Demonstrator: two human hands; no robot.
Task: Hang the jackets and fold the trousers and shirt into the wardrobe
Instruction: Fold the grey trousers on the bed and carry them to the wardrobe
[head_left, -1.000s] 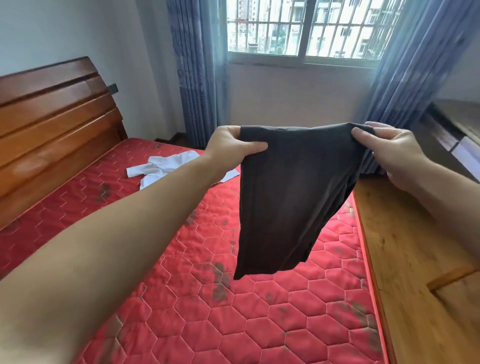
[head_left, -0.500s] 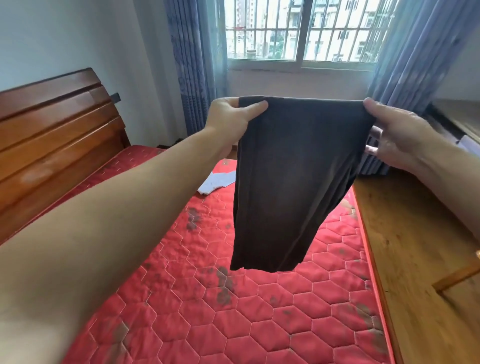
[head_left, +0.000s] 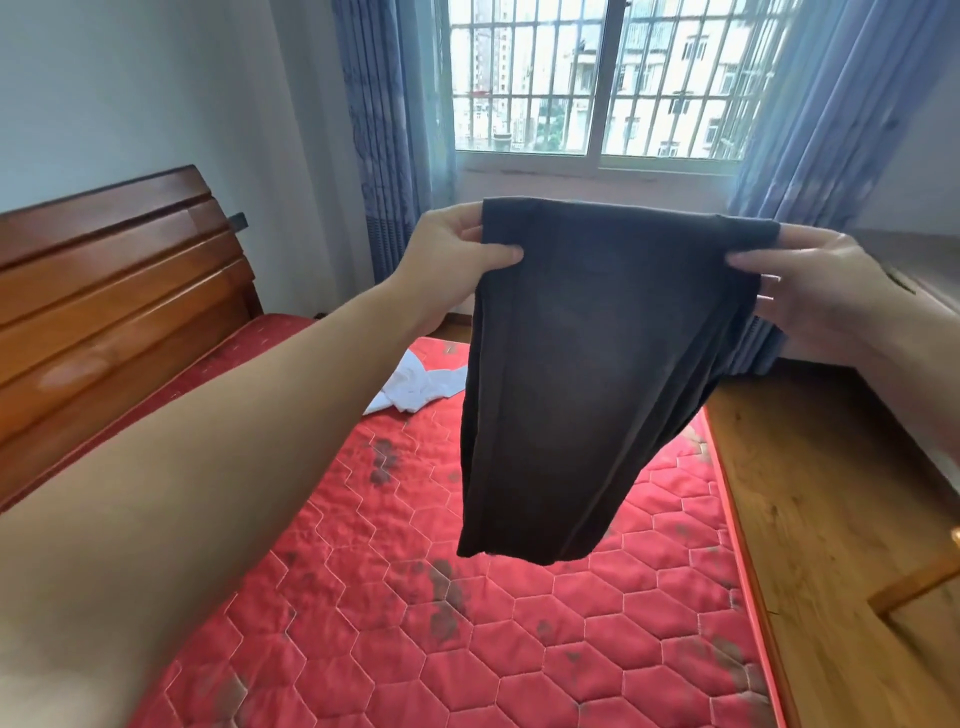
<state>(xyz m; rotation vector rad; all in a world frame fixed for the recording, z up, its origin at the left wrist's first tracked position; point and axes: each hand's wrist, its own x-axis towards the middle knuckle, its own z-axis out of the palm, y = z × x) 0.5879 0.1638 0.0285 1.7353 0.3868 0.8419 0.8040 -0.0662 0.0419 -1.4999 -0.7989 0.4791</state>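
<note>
Dark grey trousers (head_left: 582, 374), folded over, hang in the air above the bed. My left hand (head_left: 457, 254) pinches their top left corner with thumb in front. My right hand (head_left: 815, 291) grips the top right corner. The cloth droops to a lower edge well above the red quilted mattress (head_left: 415, 623). A crumpled white shirt (head_left: 415, 389) lies on the mattress beyond my left forearm, partly hidden behind the trousers. No wardrobe or jacket is in view.
A wooden headboard (head_left: 119, 280) runs along the left. A wooden bed frame edge (head_left: 831, 519) borders the mattress on the right. Blue curtains (head_left: 384, 130) flank a barred window (head_left: 597, 78) straight ahead. A wooden desk (head_left: 924, 270) shows at far right.
Both hands lifted the trousers, then lowered them a little. The view has tilted upward, showing more of the window and less of the near mattress.
</note>
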